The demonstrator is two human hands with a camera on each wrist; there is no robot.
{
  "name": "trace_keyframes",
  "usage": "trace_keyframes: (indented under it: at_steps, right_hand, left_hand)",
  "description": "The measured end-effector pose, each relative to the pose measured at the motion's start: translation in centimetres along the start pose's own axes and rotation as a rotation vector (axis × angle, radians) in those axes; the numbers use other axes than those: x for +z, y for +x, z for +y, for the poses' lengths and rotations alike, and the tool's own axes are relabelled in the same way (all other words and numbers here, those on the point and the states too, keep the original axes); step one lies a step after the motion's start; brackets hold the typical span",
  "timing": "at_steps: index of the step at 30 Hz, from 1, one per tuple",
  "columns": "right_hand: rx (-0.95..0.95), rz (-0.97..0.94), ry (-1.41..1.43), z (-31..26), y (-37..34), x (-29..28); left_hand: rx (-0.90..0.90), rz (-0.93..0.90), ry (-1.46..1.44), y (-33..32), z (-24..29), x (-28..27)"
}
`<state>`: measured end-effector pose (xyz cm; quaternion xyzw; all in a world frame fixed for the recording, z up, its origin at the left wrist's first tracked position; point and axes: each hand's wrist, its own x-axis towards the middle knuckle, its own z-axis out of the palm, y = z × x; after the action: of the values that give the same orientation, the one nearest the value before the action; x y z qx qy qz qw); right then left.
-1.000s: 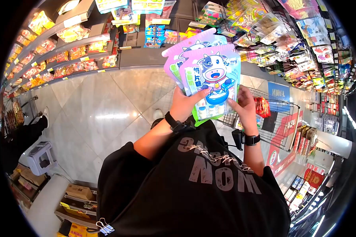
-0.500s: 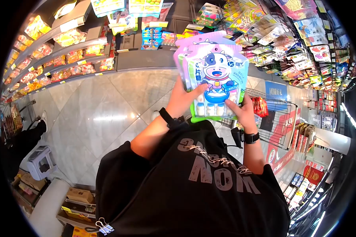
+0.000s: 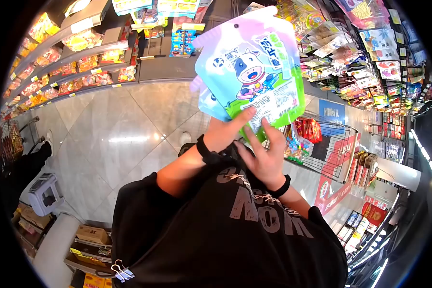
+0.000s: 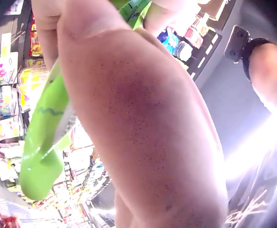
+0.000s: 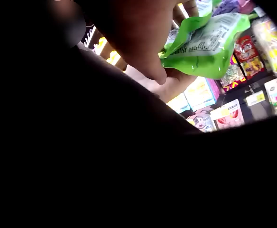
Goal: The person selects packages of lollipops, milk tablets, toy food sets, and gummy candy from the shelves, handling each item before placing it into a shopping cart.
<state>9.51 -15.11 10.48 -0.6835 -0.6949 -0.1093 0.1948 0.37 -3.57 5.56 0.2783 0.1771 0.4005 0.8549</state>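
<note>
In the head view, a milk candy bag (image 3: 254,77) with a cartoon cow shows its printed back, its pink top tilted to the upper left. A second candy bag (image 3: 209,103) peeks out behind its left edge. My left hand (image 3: 223,132) grips the bags at the lower left, thumb across the front. At the bottom edge, my right hand (image 3: 268,161) has fingertips on the front bag's printed label. The green bag bottom (image 4: 43,152) hangs beside the left hand in the left wrist view. In the right wrist view, the green bottom of a bag (image 5: 200,61) bulges by the right hand's fingers.
A wire shopping cart (image 3: 329,149) with red snack packets (image 3: 307,130) stands to the right. Shelves of bagged snacks (image 3: 81,41) line the left, and hanging packets (image 3: 331,43) fill the upper right. Another person's leg (image 3: 31,158) is at far left.
The front bag has turned from its cow-and-bowl front to its printed back and risen slightly. My right hand has shifted left and lower, its fingers now over the bag's lower edge.
</note>
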Motion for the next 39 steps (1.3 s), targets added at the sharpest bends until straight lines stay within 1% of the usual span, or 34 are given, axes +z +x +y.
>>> trace_keyframes:
  at_steps: [5, 9, 11, 15, 17, 18, 21, 22, 25, 29, 30, 33, 34, 35, 36, 37, 38, 39]
  right_hand:
    - [-0.044, 0.01, -0.013, -0.7, 0.1, -0.5]
    - [-0.09, 0.01, -0.01, -0.7, 0.0, -0.6]
    - [-0.131, 0.024, -0.124, -1.1, 0.2, -1.0]
    - [-0.042, 0.056, -0.097, -1.5, 0.0, -0.8]
    - [0.039, 0.09, -0.052, -1.9, 0.9, -0.7]
    - [0.053, -0.017, -0.039, -2.0, 1.4, -1.1]
    - [0.12, -0.075, 0.114, -1.7, 2.6, -0.9]
    - [0.107, -0.108, 0.108, -1.3, 2.7, -0.6]
    - [0.117, -0.157, 0.257, -0.2, 2.3, 0.5]
    - [0.108, -0.26, 0.28, -0.2, 2.5, 0.9]
    - [0.103, -0.278, 0.309, -0.1, 2.8, 0.8]
    - [0.37, -0.311, 0.742, 0.8, 2.4, 0.9]
    - [0.529, -0.306, 0.914, 1.7, 1.4, 1.2]
    - [0.687, -0.302, 1.085, 2.8, 0.4, 1.8]
    - [0.761, -0.263, 1.279, 3.3, 0.2, 2.2]
    - [0.78, -0.288, 1.352, 3.9, 0.2, 2.4]
    - [0.801, -0.318, 1.423, 4.5, 0.2, 2.5]
    - [0.826, -0.353, 1.493, 4.8, 0.3, 2.6]
  left_hand:
    - [-0.018, -0.094, -0.079, 0.3, 0.3, -1.4]
    - [-0.017, -0.105, -0.125, 0.0, 0.2, -2.0]
    - [0.005, -0.108, -0.161, -0.2, -0.1, -2.1]
    - [0.078, -0.144, -0.041, -0.7, 0.3, -2.4]
    - [0.095, -0.181, 0.129, -1.1, 1.3, -2.0]
    - [0.102, -0.196, 0.213, -1.4, 1.6, -1.9]
    - [0.1, -0.266, 0.241, -1.8, 1.7, -1.4]
    - [0.131, -0.307, 0.305, -1.9, 1.5, -1.9]
    - [0.045, -0.24, 0.083, -2.5, 0.5, -3.1]
    - [-0.029, -0.285, 0.014, -3.0, -1.3, -5.9]
    - [-0.011, -0.274, -0.072, -3.3, -0.6, -5.7]
    - [0.169, -0.204, 0.194, -2.3, 0.8, -6.9]
    - [0.235, -0.224, 0.341, -2.2, 1.0, -7.5]
    - [0.228, -0.174, 0.425, -2.1, 0.9, -8.1]
    - [0.221, -0.122, 0.509, -2.1, 0.4, -8.7]
    - [0.213, -0.065, 0.591, -2.1, 0.5, -8.8]
    - [0.347, 0.143, 0.697, -2.1, 0.4, -8.5]
    - [0.345, 0.182, 0.551, -1.7, 0.3, -8.6]
